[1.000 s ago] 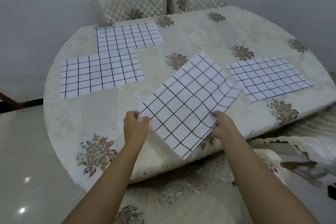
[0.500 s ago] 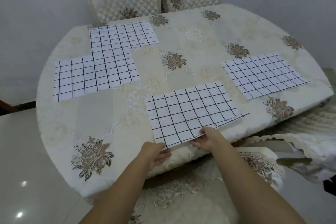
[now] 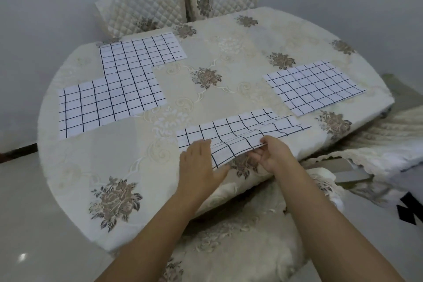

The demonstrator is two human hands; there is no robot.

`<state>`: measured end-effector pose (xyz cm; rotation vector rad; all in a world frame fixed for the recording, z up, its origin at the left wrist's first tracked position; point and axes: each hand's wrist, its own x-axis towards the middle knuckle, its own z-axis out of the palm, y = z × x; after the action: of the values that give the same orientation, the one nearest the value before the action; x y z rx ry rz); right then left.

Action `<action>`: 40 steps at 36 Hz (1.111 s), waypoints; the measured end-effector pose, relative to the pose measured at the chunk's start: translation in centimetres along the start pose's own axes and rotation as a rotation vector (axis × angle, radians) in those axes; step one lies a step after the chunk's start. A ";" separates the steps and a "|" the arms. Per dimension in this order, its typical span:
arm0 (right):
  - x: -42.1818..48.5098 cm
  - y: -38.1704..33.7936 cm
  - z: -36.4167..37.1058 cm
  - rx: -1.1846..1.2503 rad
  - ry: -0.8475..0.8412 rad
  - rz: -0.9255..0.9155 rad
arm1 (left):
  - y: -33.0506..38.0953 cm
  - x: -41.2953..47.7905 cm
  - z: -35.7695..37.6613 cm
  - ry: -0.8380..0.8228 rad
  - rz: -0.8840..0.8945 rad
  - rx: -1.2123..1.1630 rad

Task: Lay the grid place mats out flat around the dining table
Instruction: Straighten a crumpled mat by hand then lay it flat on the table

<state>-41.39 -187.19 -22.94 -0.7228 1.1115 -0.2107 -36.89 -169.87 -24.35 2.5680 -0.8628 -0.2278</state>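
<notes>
Between left hand (image 3: 198,162) and right hand's (image 3: 272,153) grip, near mat's (image 3: 238,133) rumpled edge.

White mats, dark grid lines, cream floral cloth

Four place mats (image 3: 233,131) are white with dark grid lines; the tablecloth (image 3: 114,158) beneath them is cream with grey-brown flower clusters; behind it, quilted cream chair covers (image 3: 142,8) carry matching flowers.

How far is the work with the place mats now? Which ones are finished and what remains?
Three mats already lie flat: the far mat, the left mat, whose corner overlaps it, and the right mat. The near mat is in hand: the left hand presses it down while the right hand holds its rippled, raised front edge. Left to do: smooth that mat.
</notes>
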 end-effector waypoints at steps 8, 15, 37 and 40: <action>-5.2 -3.8 -1.4 -0.017 -0.004 -0.191 | 7.1 2.3 -0.1 0.178 0.417 0.153; -8.6 -7.6 -8.8 0.038 -0.045 -0.336 | 14.8 3.2 -1.5 0.307 0.593 0.077; -15.2 -20.6 -40.3 0.066 0.187 -0.583 | 48.0 0.7 5.1 -0.105 0.692 -0.188; -15.9 -22.3 -44.3 0.055 0.270 -0.636 | 52.0 0.8 6.5 -0.151 0.698 -0.253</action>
<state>-82.87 -214.96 -8.11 -1.0046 1.0938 -0.8961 -66.09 -209.93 -7.41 1.8988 -1.6031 -0.2929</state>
